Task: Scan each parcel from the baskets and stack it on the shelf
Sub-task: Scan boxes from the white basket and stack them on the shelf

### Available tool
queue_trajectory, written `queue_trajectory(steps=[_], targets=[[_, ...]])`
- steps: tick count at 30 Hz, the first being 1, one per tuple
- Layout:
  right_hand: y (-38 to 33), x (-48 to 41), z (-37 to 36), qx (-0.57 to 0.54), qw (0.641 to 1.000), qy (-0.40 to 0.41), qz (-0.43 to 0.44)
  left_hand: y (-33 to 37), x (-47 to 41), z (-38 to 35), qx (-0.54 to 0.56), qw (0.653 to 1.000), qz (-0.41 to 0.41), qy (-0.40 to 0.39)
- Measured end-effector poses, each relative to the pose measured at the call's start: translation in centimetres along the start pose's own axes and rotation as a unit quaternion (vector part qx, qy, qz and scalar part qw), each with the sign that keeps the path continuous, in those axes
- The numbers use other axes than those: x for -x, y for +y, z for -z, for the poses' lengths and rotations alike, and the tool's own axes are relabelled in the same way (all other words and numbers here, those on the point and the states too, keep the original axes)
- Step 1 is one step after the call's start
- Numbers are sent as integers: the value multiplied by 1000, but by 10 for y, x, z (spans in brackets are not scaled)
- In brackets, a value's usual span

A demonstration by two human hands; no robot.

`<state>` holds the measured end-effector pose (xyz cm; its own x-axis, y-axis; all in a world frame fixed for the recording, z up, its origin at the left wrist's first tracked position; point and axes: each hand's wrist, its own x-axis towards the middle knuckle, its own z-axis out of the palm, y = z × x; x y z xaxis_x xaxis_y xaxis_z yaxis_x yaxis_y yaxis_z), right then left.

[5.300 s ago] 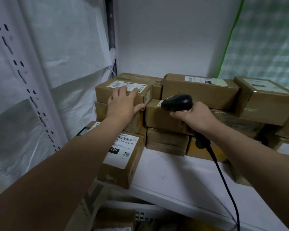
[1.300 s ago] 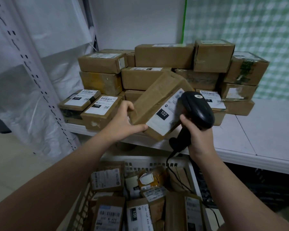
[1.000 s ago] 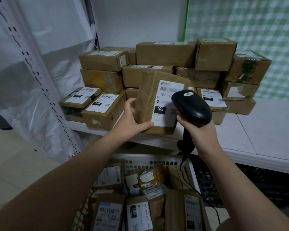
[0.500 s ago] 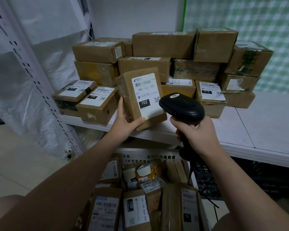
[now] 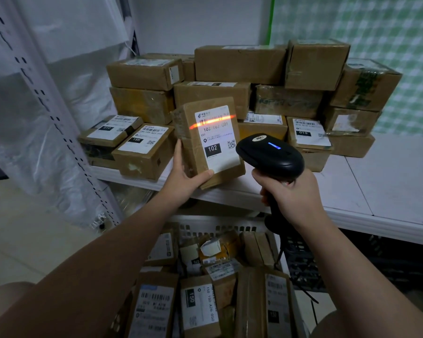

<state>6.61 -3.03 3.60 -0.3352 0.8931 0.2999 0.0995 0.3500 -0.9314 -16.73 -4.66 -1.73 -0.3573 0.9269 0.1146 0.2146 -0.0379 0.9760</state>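
My left hand (image 5: 185, 175) grips a brown cardboard parcel (image 5: 206, 140) by its lower left edge, holding it upright with its white label marked 102 facing me. My right hand (image 5: 292, 193) holds a black barcode scanner (image 5: 270, 154) by its handle, just right of the parcel. An orange scan line lies across the barcode at the top of the label, and a blue light glows on the scanner. Behind, several brown parcels are stacked on the white shelf (image 5: 366, 181). Below, a white basket (image 5: 227, 224) holds several labelled parcels.
A perforated white shelf upright (image 5: 54, 113) with plastic sheeting stands at the left. The scanner's black cable (image 5: 300, 286) hangs down past a dark crate (image 5: 303, 259) under the shelf. The right part of the shelf surface is bare. Pale floor lies at the lower left.
My left hand has turned the parcel from tilted to upright, label toward me. The scanner now throws an orange line across the barcode and shows a blue light.
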Motion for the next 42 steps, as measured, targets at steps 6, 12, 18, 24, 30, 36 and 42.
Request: queue_trajectory(steps=[6, 12, 18, 24, 30, 36, 42], targets=[[-1, 1, 2, -6, 1000, 6, 6, 4, 2, -1, -10, 1000, 5, -1], [-2, 2, 1, -22, 1000, -1, 10, 11, 8, -3, -18, 1000, 10, 4], [2, -6, 5, -24, 999, -43, -19, 29, 20, -2, -14, 1000, 14, 8], [-17, -36, 9, 60, 995, -74, -13, 56, 14, 22, 3, 1000, 26, 5], [-66, -90, 7, 114, 991, -60, 30, 98, -22, 46, 69, 996, 35, 37], [-105, -147, 15, 81, 996, -7, 33, 142, -70, 47, 158, 987, 40, 4], [-122, -203, 17, 57, 997, 42, 15, 192, -139, 36, 140, 988, 16, 70]])
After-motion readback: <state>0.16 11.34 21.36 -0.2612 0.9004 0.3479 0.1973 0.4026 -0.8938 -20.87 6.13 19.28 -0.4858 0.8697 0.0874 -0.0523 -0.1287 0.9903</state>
